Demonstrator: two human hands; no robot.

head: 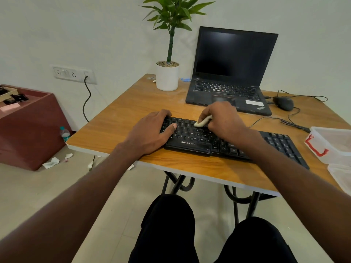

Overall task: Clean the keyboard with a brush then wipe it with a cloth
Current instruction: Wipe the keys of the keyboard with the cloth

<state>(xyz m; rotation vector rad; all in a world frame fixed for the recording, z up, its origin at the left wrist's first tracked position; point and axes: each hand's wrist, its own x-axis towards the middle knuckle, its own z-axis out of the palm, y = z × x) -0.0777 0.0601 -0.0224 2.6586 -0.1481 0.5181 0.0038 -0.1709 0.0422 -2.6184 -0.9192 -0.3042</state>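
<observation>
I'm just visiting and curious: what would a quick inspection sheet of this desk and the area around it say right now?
Surface: wooden table, pale dusty smears near the laptop.
Job's things: black keyboard at the near edge; pale brush on its upper key rows; cloth not seen.
Clutter: open laptop, screen dark; potted plant; mouse; clear plastic boxes at right.
Hands: left hand rests on the keyboard's left end; right hand grips the brush.
Cables: thin black wires trail beside the mouse; a black cord hangs from the wall socket.
Surroundings: maroon cabinet, water bottle, paper scraps on the floor.
</observation>
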